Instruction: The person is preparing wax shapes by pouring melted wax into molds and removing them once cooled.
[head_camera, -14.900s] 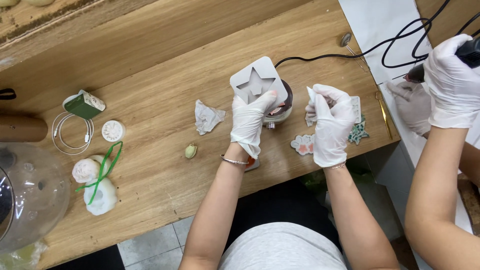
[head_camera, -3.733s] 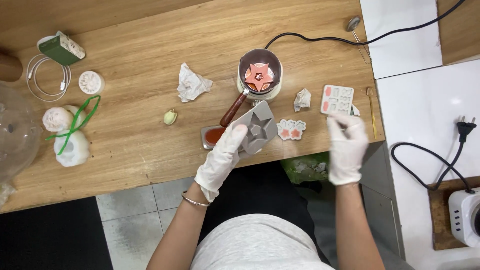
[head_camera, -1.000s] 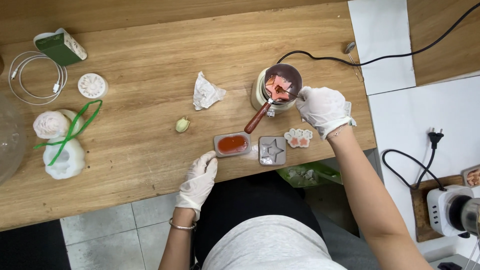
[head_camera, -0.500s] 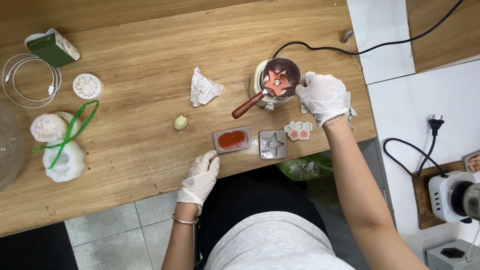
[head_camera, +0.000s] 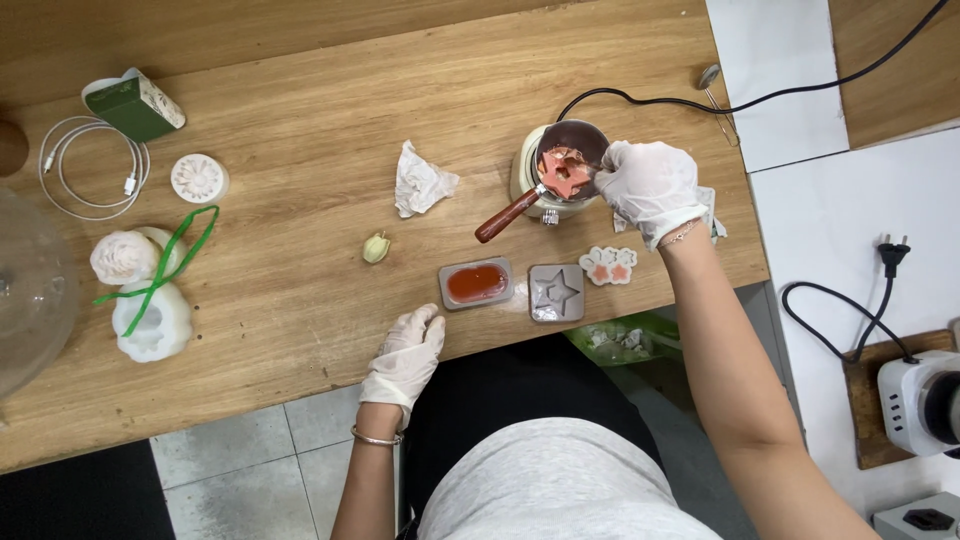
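Wooden table (head_camera: 300, 90): melting pot (head_camera: 560, 175), red-filled mould (head_camera: 476, 283), star mould (head_camera: 556, 293), crumpled tissue (head_camera: 420, 181)

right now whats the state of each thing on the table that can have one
melting pot: upright, holds a pink star-shaped piece, cord attached
rectangular mould: filled with red wax
star mould: empty
flower mould: filled, pink and white
crumpled tissue: bunched up
white cable: coiled, loose
power plug: unplugged, lying on the white surface
left hand: gloved, flat on the table edge
right hand: gloved, at the pot rim
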